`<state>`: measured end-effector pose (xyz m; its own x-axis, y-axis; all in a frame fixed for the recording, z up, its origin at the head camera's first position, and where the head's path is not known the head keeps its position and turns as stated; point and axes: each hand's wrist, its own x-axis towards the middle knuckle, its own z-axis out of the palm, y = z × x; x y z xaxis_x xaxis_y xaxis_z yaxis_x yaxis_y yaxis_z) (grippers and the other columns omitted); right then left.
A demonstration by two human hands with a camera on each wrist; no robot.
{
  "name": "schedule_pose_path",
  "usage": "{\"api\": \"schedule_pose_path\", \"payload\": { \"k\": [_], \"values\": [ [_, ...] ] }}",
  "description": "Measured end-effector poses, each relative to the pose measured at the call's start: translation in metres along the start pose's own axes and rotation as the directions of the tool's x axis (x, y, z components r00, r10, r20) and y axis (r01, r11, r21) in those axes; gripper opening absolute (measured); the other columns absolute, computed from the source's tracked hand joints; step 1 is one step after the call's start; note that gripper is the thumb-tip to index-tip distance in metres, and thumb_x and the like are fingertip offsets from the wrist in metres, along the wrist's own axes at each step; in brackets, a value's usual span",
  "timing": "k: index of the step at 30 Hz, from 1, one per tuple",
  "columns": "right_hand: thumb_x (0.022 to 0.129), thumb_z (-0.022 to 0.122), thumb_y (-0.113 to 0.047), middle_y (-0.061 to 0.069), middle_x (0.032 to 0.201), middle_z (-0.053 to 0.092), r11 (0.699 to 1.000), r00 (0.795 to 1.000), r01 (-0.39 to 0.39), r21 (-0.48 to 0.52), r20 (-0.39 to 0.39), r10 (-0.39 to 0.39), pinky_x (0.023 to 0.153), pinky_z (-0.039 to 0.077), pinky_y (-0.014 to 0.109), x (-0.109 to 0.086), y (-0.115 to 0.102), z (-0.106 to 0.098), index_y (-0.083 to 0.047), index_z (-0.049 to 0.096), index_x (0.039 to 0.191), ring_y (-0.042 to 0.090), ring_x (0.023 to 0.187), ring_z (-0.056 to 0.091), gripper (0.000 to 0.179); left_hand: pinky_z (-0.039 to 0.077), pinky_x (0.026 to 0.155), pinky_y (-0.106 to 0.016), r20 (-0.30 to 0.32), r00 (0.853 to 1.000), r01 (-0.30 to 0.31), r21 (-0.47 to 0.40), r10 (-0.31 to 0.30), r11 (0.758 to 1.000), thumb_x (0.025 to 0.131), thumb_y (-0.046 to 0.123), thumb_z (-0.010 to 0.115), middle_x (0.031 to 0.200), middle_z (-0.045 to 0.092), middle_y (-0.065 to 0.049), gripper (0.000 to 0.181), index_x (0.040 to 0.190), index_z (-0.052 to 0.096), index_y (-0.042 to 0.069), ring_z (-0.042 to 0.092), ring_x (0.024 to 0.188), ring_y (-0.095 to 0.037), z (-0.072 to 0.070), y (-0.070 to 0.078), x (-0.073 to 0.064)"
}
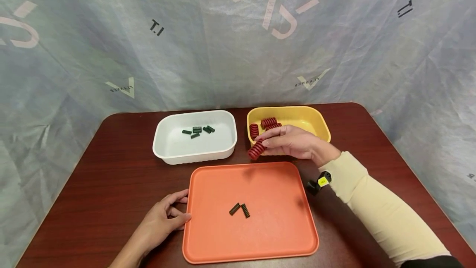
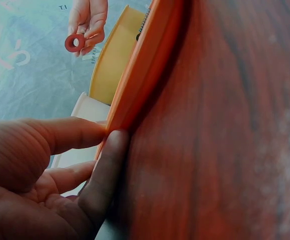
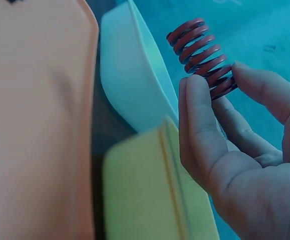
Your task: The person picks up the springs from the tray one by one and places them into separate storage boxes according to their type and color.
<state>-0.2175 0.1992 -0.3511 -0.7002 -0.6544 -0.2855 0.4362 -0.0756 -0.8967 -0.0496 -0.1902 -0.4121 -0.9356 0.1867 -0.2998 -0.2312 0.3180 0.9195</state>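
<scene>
Over the front rim of the yellow bin (image 1: 316, 125), my right hand (image 1: 290, 142) pinches a thick red coil spring (image 1: 256, 150) by one end. In the right wrist view the red spring (image 3: 200, 57) slants up from between thumb and fingertips. Several more red springs (image 1: 268, 122) lie in the yellow bin, partly covered by that hand. My left hand (image 1: 158, 222) grips the left edge of the orange tray (image 1: 275, 230), with the fingertips (image 2: 117, 140) at its rim. Two small dark springs (image 1: 245, 210) lie near the tray's middle.
To the left of the yellow bin stands a white bin (image 1: 167, 148) with several small dark green springs (image 1: 197, 129) in it. Both bins sit behind the tray on a dark red wooden table (image 1: 93, 202). A grey printed sheet (image 1: 208, 65) hangs behind the table.
</scene>
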Motion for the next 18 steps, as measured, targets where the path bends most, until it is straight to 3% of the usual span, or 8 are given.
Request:
{"api": "schedule_pose_path", "payload": {
  "k": [8, 18],
  "values": [
    [0.103, 0.051, 0.009, 0.011, 0.12, 0.068, 0.998, 0.993, -0.002, -0.068, -0.118, -0.006, 0.112, 0.038, 0.054, 0.001, -0.019, -0.029, 0.007, 0.069, 0.124, 0.023, 0.104, 0.071, 0.027, 0.061, 0.066, -0.032, 0.007, 1.0, -0.008, -0.001, 0.008, 1.0, 0.089, 0.004, 0.079, 0.136, 0.057, -0.018, 0.068, 0.15, 0.048, 0.0, 0.07, 0.084, -0.018, 0.0, -0.001, 0.0],
    [0.104, 0.052, 0.007, 0.013, 0.116, 0.072, 0.997, 0.979, -0.039, -0.059, -0.201, 0.027, 0.109, 0.046, 0.047, 0.008, -0.035, -0.058, 0.012, 0.062, 0.131, 0.025, 0.105, 0.072, 0.029, 0.061, 0.066, -0.031, 0.004, 1.0, 0.002, 0.014, -0.002, 1.0, 0.089, 0.005, 0.08, 0.135, 0.057, -0.018, 0.066, 0.149, 0.05, 0.002, 0.07, 0.083, -0.018, -0.001, 0.001, -0.001]
  ]
}}
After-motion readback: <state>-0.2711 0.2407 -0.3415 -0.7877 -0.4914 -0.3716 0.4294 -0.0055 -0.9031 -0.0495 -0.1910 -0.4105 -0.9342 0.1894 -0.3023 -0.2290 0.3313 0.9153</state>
